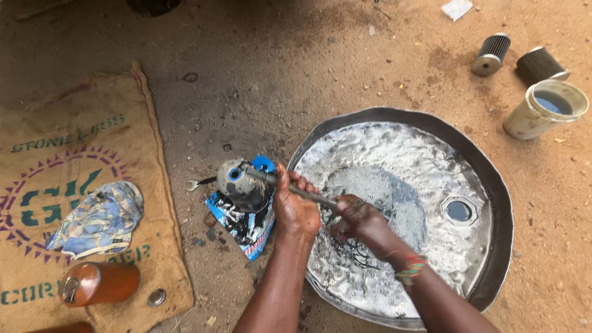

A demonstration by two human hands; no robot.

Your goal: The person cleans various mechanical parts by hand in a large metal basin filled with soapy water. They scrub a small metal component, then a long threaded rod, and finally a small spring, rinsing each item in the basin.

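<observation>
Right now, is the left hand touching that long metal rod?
Touching. The head view shows the left hand with its fingers curled around the metal rod, which passes through its fist toward the right hand.

You get soft, even daylight with no hard shadows; a dim patch lies over the ground at 12 o'clock. The metal basin (493, 179) gives mild glare off its wet silver bottom. Straight lines bow slightly toward the frame edges, and focus holds throughout.

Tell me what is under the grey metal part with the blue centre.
The metal part sits on a torn blue printed wrapper lying on the dirt. A small spanner pokes out beside it. Whatever lies directly beneath the part is hidden.
</observation>
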